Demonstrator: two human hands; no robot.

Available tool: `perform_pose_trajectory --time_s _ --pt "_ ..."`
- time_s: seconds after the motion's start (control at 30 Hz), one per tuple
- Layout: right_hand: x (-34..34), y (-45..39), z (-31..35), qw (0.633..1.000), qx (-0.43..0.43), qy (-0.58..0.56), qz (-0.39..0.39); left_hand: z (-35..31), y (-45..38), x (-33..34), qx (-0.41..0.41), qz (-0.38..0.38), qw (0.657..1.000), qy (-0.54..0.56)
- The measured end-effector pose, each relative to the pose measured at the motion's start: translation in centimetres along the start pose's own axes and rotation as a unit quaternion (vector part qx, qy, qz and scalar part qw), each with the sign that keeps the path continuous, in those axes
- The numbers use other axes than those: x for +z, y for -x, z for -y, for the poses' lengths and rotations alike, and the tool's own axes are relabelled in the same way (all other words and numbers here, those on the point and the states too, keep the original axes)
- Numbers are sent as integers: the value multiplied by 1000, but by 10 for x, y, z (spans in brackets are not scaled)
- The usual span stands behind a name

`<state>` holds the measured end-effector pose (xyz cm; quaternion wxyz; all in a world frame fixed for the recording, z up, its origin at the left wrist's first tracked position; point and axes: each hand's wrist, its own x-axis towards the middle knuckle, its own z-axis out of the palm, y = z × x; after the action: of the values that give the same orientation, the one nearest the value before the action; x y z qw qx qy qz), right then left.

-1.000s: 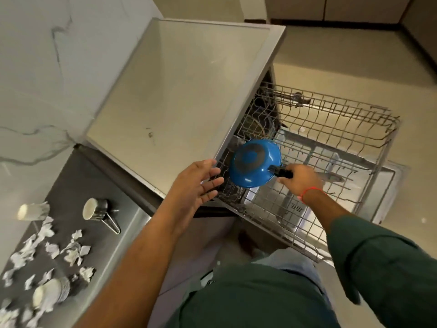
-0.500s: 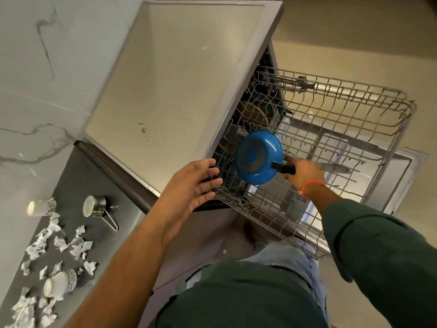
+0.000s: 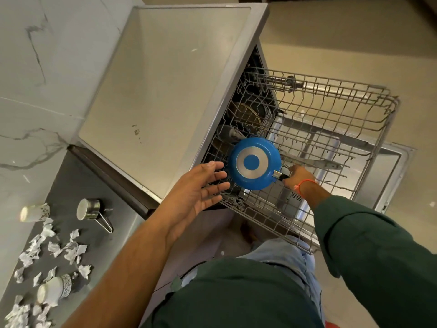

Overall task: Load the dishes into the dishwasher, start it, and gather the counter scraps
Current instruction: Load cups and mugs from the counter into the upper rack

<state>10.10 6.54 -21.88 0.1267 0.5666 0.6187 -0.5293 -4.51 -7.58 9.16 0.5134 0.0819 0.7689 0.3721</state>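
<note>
No readable writing. Right hand (image 3: 298, 176) is gripping the blue pan (image 3: 255, 163) handle — pan now flipped bottom-up over the rack (image 3: 335, 129); left hand (image 3: 197, 194) is hovering with fingers spread.

The pulled-out grey wire upper rack (image 3: 331, 129) juts right from the open stainless-steel dishwasher (image 3: 170, 91), above the lowered metal dishwasher door (image 3: 399, 166). The upside-down blue round frying pan (image 3: 254, 163) sits over the rack's near left corner, its short black handle (image 3: 282, 177) pointing right into the right hand (image 3: 299, 177). The left hand (image 3: 196, 192) lies just left of the pan, over the rack's front edge. Left of the dishwasher runs the dark grey worktop (image 3: 71, 181). On it, the small steel measuring cup with a wire handle (image 3: 91, 209) lies nearest the dishwasher, the white patterned cup (image 3: 35, 213) on its side to its left, the torn white paper scraps (image 3: 54, 249) in front of both, and a second white patterned cup (image 3: 53, 291) lying among the scraps, nearer the person.
</note>
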Motion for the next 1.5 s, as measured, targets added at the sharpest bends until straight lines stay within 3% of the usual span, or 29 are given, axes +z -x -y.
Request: perform_pose_trajectory --time_s 0.33,0.67,0.93,1.1,1.5 --pt "-4 42 7 991 9 -122 -62 11 11 2 16 1 1000 -11" --pt "-33 129 76 947 -160 -238 -147 21 20 -13 84 -34 996 -21" --pt "-45 181 120 932 -250 -207 -162 31 29 -47 118 -111 987 19" --pt "-16 209 169 921 -318 -179 -139 44 44 -95 148 -147 977 49" --pt "166 286 281 908 -413 -37 -61 143 81 -283 158 -230 941 190"
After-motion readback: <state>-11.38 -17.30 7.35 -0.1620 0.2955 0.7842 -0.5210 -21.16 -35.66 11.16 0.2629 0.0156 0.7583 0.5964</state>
